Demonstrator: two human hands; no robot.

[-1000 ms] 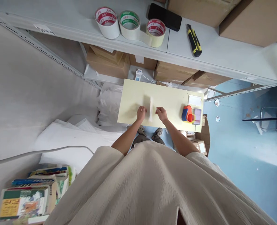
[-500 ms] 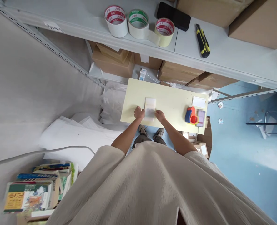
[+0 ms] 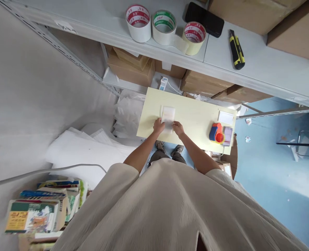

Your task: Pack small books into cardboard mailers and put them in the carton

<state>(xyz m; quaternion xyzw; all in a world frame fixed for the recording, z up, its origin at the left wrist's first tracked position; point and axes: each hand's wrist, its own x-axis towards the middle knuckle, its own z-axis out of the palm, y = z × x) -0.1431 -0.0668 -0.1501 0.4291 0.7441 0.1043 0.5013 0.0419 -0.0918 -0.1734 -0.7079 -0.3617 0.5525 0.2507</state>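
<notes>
A flat, whitish, partly see-through packet [image 3: 168, 115] lies on the pale yellow tabletop [image 3: 193, 115], left of its middle. My left hand [image 3: 158, 126] is closed at the packet's lower left edge, with the thumb over its face. At the lower right edge, my right hand [image 3: 178, 128] pinches the packet between thumb and fingers. What is inside the packet cannot be made out.
A red and blue tape dispenser [image 3: 216, 132] and a white stack [image 3: 225, 117] sit at the table's right end. Above the far side runs a grey shelf [image 3: 167, 52] with tape rolls [image 3: 138, 28], a black phone-like object [image 3: 204, 19] and a utility knife [image 3: 236, 50]. Books [image 3: 31, 216] lie lower left.
My left hand has moved right onto the packet's edge, and my right hand has closed in on the other side. The packet sits slightly farther from me. The camera view has shifted a little.
</notes>
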